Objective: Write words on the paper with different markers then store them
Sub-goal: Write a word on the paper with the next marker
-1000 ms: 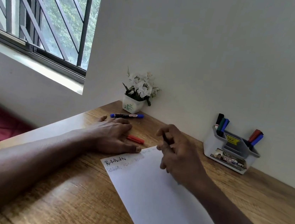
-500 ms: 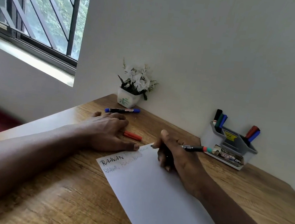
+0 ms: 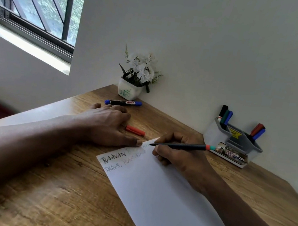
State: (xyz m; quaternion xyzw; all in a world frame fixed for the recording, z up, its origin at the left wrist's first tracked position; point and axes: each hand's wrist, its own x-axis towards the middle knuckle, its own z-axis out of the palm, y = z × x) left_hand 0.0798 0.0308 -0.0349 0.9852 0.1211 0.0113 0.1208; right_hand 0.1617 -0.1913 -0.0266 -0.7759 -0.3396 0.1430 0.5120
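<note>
Since half a second ago the pen [image 3: 180, 145] has levelled out in the right hand [image 3: 177, 154], its tip now at the top edge of the paper [image 3: 162, 199], and the view has drawn closer to the bench [image 3: 50, 194].

Nearest, the paper lies slantwise on the bench under the right forearm, running from the near right up toward the hands. At its far end are two lines of writing, the upper one starting "RAAVAN" in dark ink, the lower one fainter and hard to read.

The right hand's grip is closed on the pen: fingers curled round the black barrel, tip pointing left at the paper's top corner, the orange-and-green rear end sticking out to the right. The heel of this hand rests on the paper.

Just left of the pen tip, the left hand [image 3: 109, 125] lies flat, palm down, fingers spread and holding nothing; its thumb tip presses the paper's top edge.

Just beyond the two hands, between them, a red cap [image 3: 135, 130] lies on the bench, close to the left hand's fingers. Beyond the left hand lies a blue marker [image 3: 123, 102], capped, lengthwise along the bench.

Right of the right-hand grip, near the pen's rear end, stands a grey holder [image 3: 215, 134] against the wall, with markers upright in two compartments. Farthest, in the corner, sits a flowerpot [image 3: 128, 91].
</note>
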